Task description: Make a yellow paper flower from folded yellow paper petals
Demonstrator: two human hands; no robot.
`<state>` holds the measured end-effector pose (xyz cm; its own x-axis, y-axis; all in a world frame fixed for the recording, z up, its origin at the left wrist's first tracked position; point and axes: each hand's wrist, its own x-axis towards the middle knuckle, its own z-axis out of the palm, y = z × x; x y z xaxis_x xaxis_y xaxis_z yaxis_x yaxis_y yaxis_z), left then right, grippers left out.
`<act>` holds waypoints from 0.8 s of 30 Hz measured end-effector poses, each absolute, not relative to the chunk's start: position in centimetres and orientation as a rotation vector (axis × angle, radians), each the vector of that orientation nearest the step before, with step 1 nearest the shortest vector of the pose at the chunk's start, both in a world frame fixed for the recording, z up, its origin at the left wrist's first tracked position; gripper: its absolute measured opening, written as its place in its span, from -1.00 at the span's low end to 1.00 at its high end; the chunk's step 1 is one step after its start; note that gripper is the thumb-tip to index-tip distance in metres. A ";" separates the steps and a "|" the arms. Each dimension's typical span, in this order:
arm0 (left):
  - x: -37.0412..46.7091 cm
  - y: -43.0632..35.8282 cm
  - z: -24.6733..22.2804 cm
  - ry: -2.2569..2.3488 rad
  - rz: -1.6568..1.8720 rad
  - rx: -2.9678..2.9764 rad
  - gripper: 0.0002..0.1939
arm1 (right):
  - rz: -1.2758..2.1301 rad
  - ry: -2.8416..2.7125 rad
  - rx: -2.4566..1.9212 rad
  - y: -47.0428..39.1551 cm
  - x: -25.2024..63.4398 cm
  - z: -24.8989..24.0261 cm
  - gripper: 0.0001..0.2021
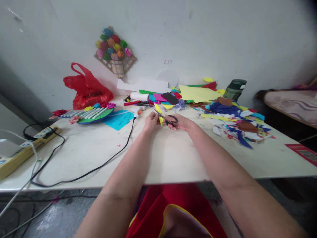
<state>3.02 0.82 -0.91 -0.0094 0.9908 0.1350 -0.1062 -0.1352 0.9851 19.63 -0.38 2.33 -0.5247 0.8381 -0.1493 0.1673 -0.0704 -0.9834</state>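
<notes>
Both my hands meet over the middle of the white table. My right hand (182, 123) is closed round the black handles of a pair of scissors (172, 121), whose blades point left and away from me. Pinched in the fingers of my left hand (151, 122) is a small strip of yellow paper (159, 114). The scissor blades cross the yellow paper close to my left fingertips. Whether the blades are parted cannot be made out.
A heap of coloured scraps (237, 115) spreads at the right, near a green bottle (235, 89). At the left lie blue sheets (119, 119), a decorated green disc (96, 115), a red plastic bag (88, 89), a power strip (32, 145) and a black cable (99, 167).
</notes>
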 end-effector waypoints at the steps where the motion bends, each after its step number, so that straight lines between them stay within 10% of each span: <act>1: 3.0 0.8 -0.9 1.064 1.360 1.225 -0.79 | 1.644 -1.672 -1.083 -0.4 19.6 2.4 -0.70; 24: 3.0 0.8 -0.9 1.001 1.365 1.229 -0.79 | 1.635 -1.635 -1.089 -0.4 19.3 2.3 -0.70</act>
